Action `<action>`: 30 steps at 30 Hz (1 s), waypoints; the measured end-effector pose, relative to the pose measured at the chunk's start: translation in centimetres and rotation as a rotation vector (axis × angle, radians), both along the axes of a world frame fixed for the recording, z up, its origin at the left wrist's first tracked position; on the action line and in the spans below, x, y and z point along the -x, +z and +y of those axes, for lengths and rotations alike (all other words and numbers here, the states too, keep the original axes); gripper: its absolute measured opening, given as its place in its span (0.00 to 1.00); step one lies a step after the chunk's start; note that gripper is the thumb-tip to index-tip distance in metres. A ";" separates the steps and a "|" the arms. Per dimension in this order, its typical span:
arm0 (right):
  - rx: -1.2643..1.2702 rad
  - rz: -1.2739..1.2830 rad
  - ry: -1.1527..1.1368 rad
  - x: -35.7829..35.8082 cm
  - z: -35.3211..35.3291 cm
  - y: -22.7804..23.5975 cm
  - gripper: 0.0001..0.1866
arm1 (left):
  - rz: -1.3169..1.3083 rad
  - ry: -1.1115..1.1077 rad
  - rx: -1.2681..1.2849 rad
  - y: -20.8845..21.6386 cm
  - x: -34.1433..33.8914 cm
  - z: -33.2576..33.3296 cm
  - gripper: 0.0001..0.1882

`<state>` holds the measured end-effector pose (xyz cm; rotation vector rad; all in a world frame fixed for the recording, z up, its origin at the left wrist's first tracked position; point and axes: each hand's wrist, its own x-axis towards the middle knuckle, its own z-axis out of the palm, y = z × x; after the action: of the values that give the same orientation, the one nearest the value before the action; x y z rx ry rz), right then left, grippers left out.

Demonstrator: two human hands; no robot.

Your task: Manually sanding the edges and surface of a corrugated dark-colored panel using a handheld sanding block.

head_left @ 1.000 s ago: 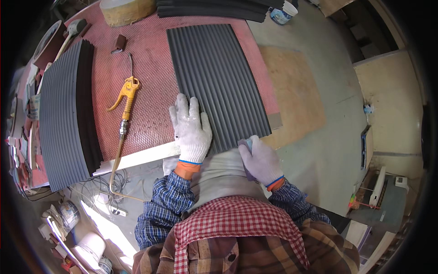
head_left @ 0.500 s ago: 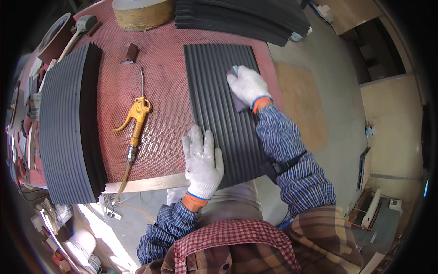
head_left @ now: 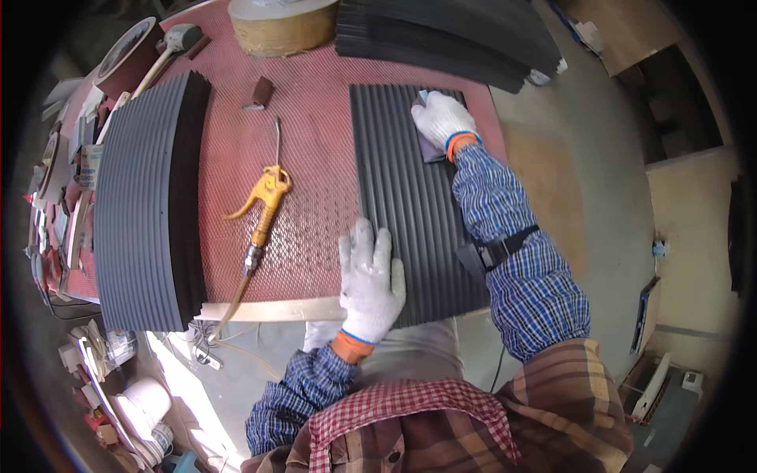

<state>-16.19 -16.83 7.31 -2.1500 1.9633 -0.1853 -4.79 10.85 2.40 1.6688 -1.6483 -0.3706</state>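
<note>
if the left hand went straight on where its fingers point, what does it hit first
Probably the dark stack at the far edge of the red table: the left hand lies over the left edge of the ridged sheet, aimed that way, though heights are hard to judge.

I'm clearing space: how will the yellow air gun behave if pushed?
The air gun probably won't roll far, since its lever juts out sideways. The hose, running over the table edge, may tug back. The straight, metallic-looking nozzle seems stiff.
</note>
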 end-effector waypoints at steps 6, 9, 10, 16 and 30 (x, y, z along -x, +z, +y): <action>-0.132 -0.012 -0.062 3.7 16.4 0.9 0.22 | -0.100 0.024 0.090 -1.3 0.6 -0.1 0.26; -0.202 -0.049 -0.087 5.7 24.9 0.8 0.20 | -0.104 0.044 0.083 -1.5 0.7 0.0 0.26; -0.167 -0.074 -0.103 6.8 28.0 0.5 0.20 | -0.102 0.047 0.094 -1.7 1.0 0.1 0.26; -0.269 -0.123 -0.185 9.0 35.9 2.4 0.19 | -0.113 0.072 0.113 -2.0 2.2 0.6 0.25; -0.172 -0.111 -0.107 7.5 30.6 1.2 0.18 | -0.299 -0.223 0.085 -1.0 -3.5 1.3 0.26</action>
<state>-23.65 13.75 8.50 -1.8891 1.9556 -0.1444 -1.30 12.13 1.38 1.5371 -2.0506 -0.1593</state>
